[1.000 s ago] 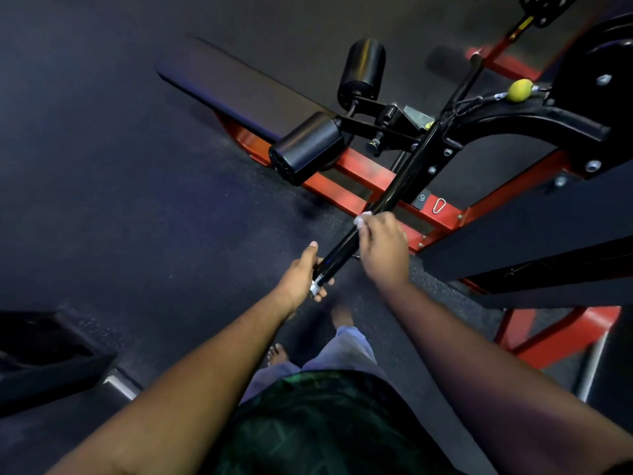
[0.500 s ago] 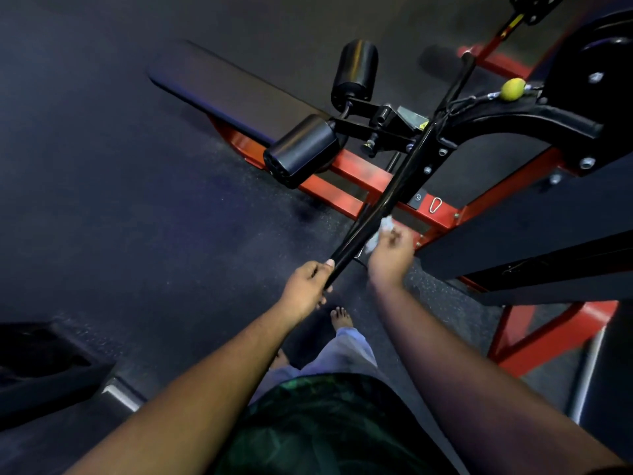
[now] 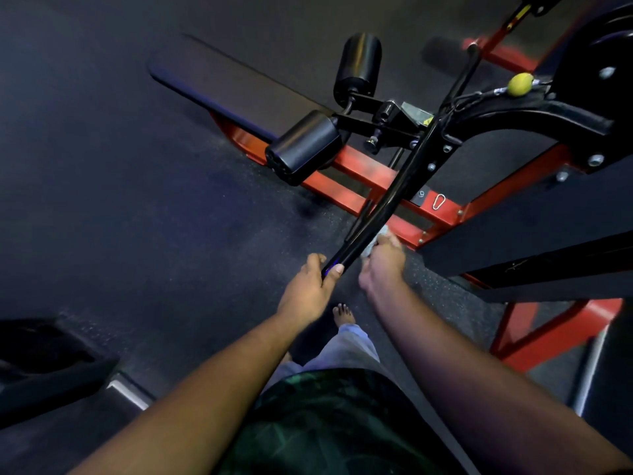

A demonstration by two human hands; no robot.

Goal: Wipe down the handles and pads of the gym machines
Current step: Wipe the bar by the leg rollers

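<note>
Handle bar (image 3: 387, 204): long black tube, axis running from its near lower end at the person's hands up and away to the right, toward the machine's black arm (image 3: 534, 114). Near end sits in the left hand (image 3: 308, 286), fingers and thumb curled round the tip, steadying it. Right hand (image 3: 383, 260) is just beyond, on the bar's right side, pinching a small pale cloth (image 3: 375, 240) against the tube (cloth mostly hidden by the fingers; looks bunched, cannot be sure). So the unwiped length lies up-axis from the right hand, which is the nearer one to it; left hand stays the anchor.

Against a second ago: right hand then sat higher and wrapped over the bar; now it is off to the side and lower along the tube. Left hand has shifted to the very tip.

Around: two black roller pads (image 3: 305, 149), a flat bench pad (image 3: 233, 87), red frame (image 3: 359, 176), yellow ball stop (image 3: 520, 84) on a cable.
</note>
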